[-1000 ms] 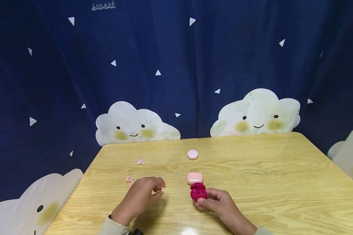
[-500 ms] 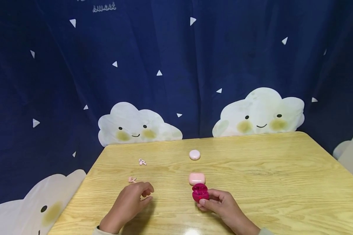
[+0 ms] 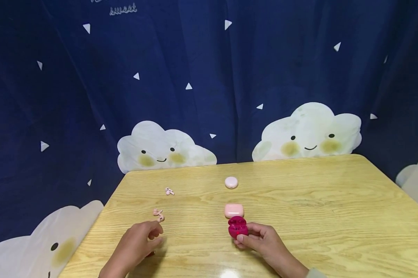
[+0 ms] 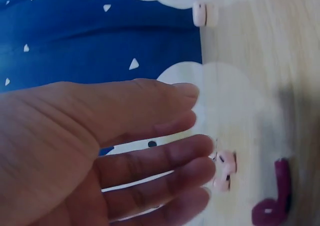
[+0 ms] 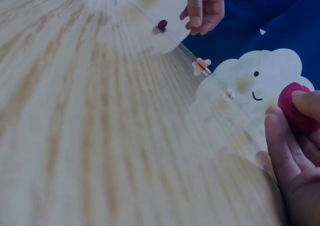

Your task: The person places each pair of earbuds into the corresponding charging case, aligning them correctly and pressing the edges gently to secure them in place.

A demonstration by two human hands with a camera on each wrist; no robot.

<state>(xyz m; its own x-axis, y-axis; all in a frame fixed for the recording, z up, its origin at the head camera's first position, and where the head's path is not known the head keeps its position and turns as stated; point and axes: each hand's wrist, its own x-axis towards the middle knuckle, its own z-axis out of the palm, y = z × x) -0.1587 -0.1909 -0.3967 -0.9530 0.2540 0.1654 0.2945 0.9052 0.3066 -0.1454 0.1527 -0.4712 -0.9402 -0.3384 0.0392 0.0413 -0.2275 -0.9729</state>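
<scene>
My right hand [image 3: 264,245] holds a magenta earbud case [image 3: 237,231] with its lid up, thumb on the front. Only the case's rounded end shows in the right wrist view. Over the left part of the table, my left hand [image 3: 134,245] hangs with loosely bent fingers and nothing between them. A magenta earbud [image 4: 280,198] lies on the table beyond its fingertips in the left wrist view; the hand hides most of it from the head camera. Just past that hand sits a pair of pink earbuds [image 3: 161,218].
Directly behind the magenta case is a closed pink earbud case [image 3: 234,210]. A round pale pink case [image 3: 231,182] stands farther back. Pale pink earbuds [image 3: 169,191] lie at the back left of the wooden table [image 3: 316,200]. A dark blue curtain [image 3: 195,58] hangs behind the table.
My left hand has moved left and back toward me, uncovering the pink earbuds. The right hand keeps its hold on the magenta case and has hardly moved.
</scene>
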